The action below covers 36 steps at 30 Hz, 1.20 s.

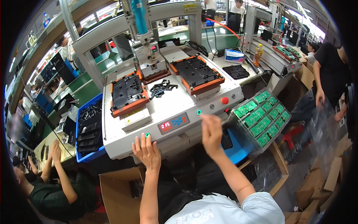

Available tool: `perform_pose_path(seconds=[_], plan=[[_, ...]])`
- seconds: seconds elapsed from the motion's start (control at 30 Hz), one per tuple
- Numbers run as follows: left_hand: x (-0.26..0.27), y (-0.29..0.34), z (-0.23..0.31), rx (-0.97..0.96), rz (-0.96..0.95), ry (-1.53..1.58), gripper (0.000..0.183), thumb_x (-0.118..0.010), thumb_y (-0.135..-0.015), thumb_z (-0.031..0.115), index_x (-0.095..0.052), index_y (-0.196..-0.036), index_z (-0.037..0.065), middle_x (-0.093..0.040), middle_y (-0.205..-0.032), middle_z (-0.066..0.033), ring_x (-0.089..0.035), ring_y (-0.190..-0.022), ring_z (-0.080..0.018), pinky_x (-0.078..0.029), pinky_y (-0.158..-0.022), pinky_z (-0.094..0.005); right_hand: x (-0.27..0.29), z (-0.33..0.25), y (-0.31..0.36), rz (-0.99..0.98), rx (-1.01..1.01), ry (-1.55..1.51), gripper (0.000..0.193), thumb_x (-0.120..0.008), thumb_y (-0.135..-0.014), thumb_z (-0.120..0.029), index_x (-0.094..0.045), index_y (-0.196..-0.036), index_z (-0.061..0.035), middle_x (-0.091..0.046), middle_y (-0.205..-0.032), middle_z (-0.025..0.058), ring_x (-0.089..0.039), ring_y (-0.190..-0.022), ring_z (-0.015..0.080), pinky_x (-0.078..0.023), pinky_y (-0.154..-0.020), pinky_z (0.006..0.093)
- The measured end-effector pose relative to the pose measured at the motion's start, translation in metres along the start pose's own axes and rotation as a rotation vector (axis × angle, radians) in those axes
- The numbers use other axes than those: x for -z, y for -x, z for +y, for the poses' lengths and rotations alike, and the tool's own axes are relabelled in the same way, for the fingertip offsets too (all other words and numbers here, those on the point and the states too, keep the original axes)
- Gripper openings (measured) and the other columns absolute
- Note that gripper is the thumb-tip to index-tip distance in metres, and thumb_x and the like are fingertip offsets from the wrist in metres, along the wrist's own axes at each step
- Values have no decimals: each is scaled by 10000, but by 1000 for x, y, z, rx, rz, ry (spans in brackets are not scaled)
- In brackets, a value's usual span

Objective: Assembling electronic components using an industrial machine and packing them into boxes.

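- My left hand (148, 149) fingers spread, empty, at left green button (147, 135); right hand (211, 131) open, empty, nearing right green button (199, 112).
- Risk, I judge: loose black parts (163, 89) between the fixtures could snag the screwdriver head (143, 28).

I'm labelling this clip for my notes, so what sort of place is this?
Most likely an electronics assembly factory. A white benchtop machine carries two orange-framed fixtures, a tray of green circuit boards sits beside it, and a blue bin of black parts stands on its other side. Other people work nearby.
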<state>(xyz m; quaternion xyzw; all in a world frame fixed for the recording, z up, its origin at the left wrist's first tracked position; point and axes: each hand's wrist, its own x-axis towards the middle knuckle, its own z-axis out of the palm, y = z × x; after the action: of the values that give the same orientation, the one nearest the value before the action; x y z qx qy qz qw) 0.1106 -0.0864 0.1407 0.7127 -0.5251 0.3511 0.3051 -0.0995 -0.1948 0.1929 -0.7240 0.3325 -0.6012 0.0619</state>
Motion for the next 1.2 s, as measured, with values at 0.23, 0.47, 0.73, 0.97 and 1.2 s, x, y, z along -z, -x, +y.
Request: perform_pose_path(seconds=[0.23, 0.47, 0.73, 0.97, 1.2], plan=[[-21, 27, -27, 16, 49, 245, 409, -477, -931, 94, -395, -1323, 11, -465, -1340, -149, -373, -1301, -345, -183, -1104, -474, -3, 111, -133, 62, -178, 267, 275, -530, -919, -266, -632, -1042, -41, -635, -1000, 140, -550, -969, 312, -418, -853, 388], [-40, 34, -32, -73, 100, -54, 448, -429, -932, 159, -386, -1334, -35, -396, -1380, -165, -341, -1311, -346, -136, -1116, -464, -3, 152, -187, -457, -293, 345, 241, -520, -834, -192, -654, -917, -10, -655, -779, 177, -635, -753, 341, -482, -718, 416], [-57, 42, -40, -138, 173, -77, 541, -504, -879, 254, -377, -1326, -25, -386, -1359, -182, -327, -1293, -372, -115, -1107, -497, -104, 188, -279, -626, -303, 340, 480, -571, -830, -459, -696, -896, 0, -673, -818, 203, -659, -815, 332, -499, -774, 369], [-62, 41, -40, -139, 184, -110, 607, -547, -845, 261, -331, -1338, -20, -345, -1372, -183, -267, -1321, -364, -64, -1116, -490, -112, 203, -288, -622, -241, 397, 233, -646, -751, -229, -700, -789, -5, -667, -738, 192, -671, -769, 307, -515, -754, 381], [-59, 39, -39, -124, 185, -117, 619, -542, -854, 299, -328, -1336, -27, -333, -1380, -185, -275, -1314, -364, -70, -1109, -486, -58, 148, -246, -663, -199, 615, 524, -557, -852, -509, -675, -811, 0, -658, -852, 219, -635, -828, 390, -495, -731, 466]])
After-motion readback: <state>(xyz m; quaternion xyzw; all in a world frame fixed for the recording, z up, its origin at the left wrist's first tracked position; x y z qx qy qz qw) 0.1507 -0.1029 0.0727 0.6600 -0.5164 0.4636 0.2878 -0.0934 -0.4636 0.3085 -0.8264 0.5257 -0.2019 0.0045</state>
